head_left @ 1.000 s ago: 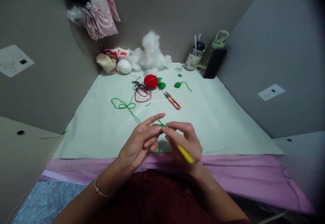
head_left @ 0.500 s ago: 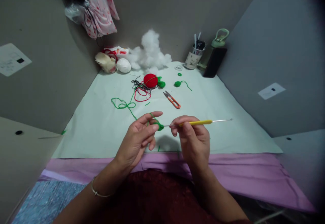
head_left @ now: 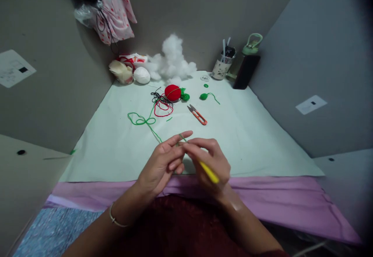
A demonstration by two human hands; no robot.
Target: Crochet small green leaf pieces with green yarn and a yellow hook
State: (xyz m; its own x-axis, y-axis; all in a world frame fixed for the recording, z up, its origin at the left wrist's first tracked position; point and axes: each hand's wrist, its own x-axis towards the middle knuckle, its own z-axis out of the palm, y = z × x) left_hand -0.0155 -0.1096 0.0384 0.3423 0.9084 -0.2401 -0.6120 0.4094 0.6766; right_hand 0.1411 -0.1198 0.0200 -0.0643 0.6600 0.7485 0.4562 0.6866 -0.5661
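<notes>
My left hand [head_left: 163,160] is closed in a pinch, with green yarn [head_left: 183,137] running over its raised index finger. The small green crochet piece, seen between its fingertips earlier, is hidden behind the fingers now. From the hand, the yarn trails back to loose green loops [head_left: 142,120] on the table. My right hand [head_left: 211,162] grips a crochet hook [head_left: 209,172] by its yellow handle. Its fingertips meet those of the left hand, and the hook's working tip is out of sight. Beyond the hands lie orange-handled thread snips [head_left: 197,115].
A red crocheted ball [head_left: 173,92] with green parts lies beside tangled black and red yarn [head_left: 162,107]. To its right is a green crocheted piece [head_left: 203,96] with a tail. White stuffing [head_left: 175,57], a pen cup [head_left: 220,67] and a bottle [head_left: 251,47] stand along the back.
My right hand has moved left against my left hand and turned, so the hook's handle now slants down toward me. The green crochet piece has gone out of sight. My left hand shifted slightly right.
</notes>
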